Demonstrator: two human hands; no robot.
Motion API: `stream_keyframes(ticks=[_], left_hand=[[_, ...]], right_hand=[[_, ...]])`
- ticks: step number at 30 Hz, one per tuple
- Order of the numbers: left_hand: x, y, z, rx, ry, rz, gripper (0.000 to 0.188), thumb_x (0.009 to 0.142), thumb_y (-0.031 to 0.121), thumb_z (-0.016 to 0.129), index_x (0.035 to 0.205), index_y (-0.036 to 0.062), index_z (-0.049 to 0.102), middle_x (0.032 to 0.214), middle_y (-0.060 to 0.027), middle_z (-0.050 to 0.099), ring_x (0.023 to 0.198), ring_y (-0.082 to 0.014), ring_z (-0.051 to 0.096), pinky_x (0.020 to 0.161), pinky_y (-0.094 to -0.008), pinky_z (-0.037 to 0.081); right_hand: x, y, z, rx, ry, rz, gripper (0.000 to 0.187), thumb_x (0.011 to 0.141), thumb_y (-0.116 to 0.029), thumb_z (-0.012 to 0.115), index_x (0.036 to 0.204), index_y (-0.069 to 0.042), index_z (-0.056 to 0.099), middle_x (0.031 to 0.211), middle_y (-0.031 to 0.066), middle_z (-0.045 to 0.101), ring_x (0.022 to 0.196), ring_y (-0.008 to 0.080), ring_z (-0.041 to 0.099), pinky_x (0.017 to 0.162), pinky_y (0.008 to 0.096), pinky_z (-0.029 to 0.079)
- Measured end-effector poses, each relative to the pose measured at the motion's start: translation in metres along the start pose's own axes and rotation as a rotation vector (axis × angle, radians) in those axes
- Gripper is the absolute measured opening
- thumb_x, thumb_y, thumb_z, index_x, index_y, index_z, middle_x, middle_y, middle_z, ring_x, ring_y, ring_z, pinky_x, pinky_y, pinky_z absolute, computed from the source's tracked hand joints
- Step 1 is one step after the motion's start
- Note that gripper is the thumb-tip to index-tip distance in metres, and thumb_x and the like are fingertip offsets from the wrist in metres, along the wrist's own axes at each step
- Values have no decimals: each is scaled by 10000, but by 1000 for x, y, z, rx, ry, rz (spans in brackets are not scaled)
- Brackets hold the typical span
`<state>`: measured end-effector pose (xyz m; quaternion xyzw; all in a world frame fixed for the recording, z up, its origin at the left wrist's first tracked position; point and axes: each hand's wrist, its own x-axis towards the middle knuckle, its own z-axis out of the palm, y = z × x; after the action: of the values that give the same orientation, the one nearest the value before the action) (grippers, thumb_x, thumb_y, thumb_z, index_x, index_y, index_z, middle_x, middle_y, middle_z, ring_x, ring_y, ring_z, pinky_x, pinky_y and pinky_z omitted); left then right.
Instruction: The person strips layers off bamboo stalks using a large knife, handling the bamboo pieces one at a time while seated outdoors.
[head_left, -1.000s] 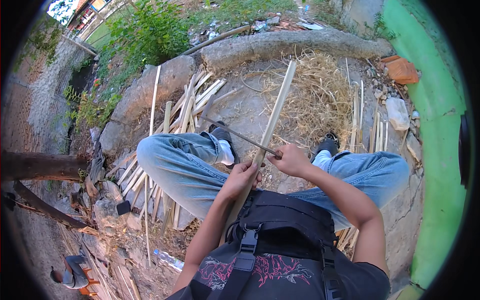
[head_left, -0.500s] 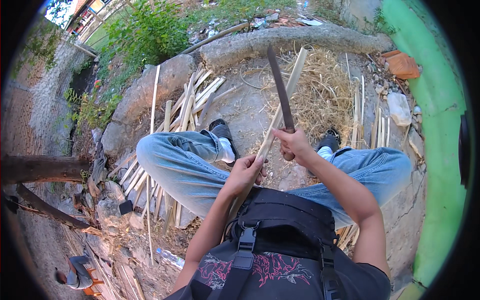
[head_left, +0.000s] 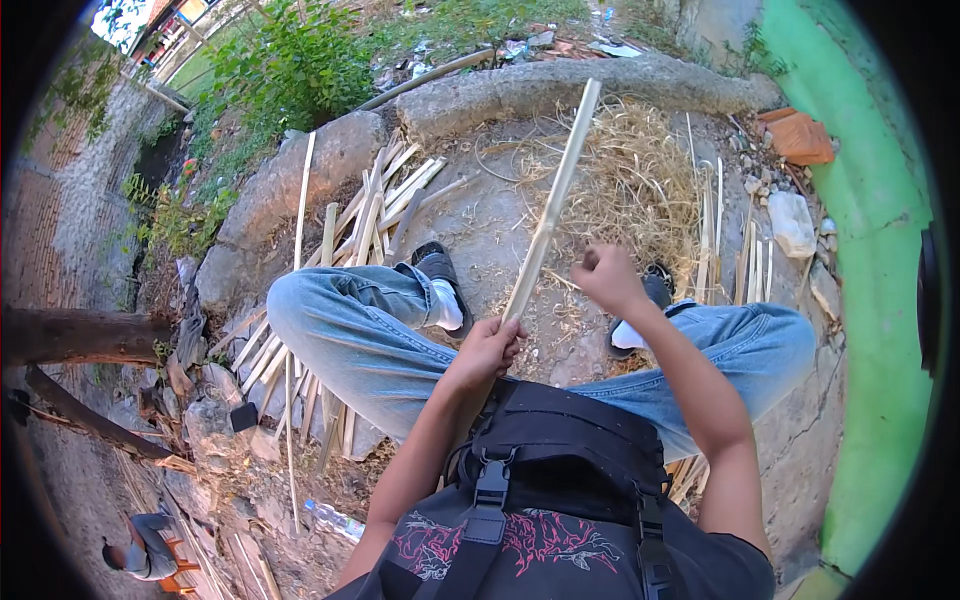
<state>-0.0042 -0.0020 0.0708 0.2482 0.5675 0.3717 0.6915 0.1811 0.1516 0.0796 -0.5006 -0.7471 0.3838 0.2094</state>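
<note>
My left hand [head_left: 487, 352] is closed round the lower part of a long, pale wooden strip [head_left: 548, 215]. The strip slants up and away from me, its far end over the stone edging. To the right of the strip and apart from it is my right hand [head_left: 608, 278], its fingers curled into a fist. A dark spot shows at the fist, but what it grips is hidden; the knife seen earlier does not show. Beyond the hands lies a heap of curly shavings [head_left: 635, 185].
Piles of pale strips [head_left: 375, 215] lie left of my legs, and more strips [head_left: 755, 262] lie on the right. A low stone edging [head_left: 590, 85] crosses ahead. A green wall [head_left: 880, 300] stands at right. A plastic bottle [head_left: 335, 520] and a seated person [head_left: 150, 555] are at lower left.
My right hand has come away from the strip, slightly right and up, and the knife blade has dropped out of sight. The strip in my left hand has tilted a little more upright.
</note>
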Motion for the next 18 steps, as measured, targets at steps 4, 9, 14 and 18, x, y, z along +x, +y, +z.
stream_keyframes(ticks=[4,9,14,18], left_hand=[[13,-4,-8,-144,10,-50,264,994,315,421,918,76,501,574,67,344,437,-34,283,380,-207,241],[21,-17,-8,-106,86,-58,253,989,286,431,890,68,513,573,51,400,433,-46,332,370,-221,258],[25,-17,-4,34,206,45,266,982,288,446,854,68,525,586,46,436,429,-52,361,376,-223,283],[23,-16,-10,-23,175,3,235,990,282,435,886,83,503,591,64,398,437,-35,321,383,-203,260]], right_hand=[[-22,-6,26,-448,-185,-167,208,742,-241,606,719,-40,651,630,175,624,640,339,650,650,435,533],[-28,5,48,-547,-149,-311,188,721,-252,600,698,-69,640,586,181,602,583,357,629,593,449,519],[-19,10,57,-477,-168,-260,183,714,-229,585,699,-58,647,622,205,610,603,379,629,609,469,518],[-27,-2,60,-506,-167,-196,195,719,-209,578,724,-33,663,677,228,627,655,375,646,651,453,529]])
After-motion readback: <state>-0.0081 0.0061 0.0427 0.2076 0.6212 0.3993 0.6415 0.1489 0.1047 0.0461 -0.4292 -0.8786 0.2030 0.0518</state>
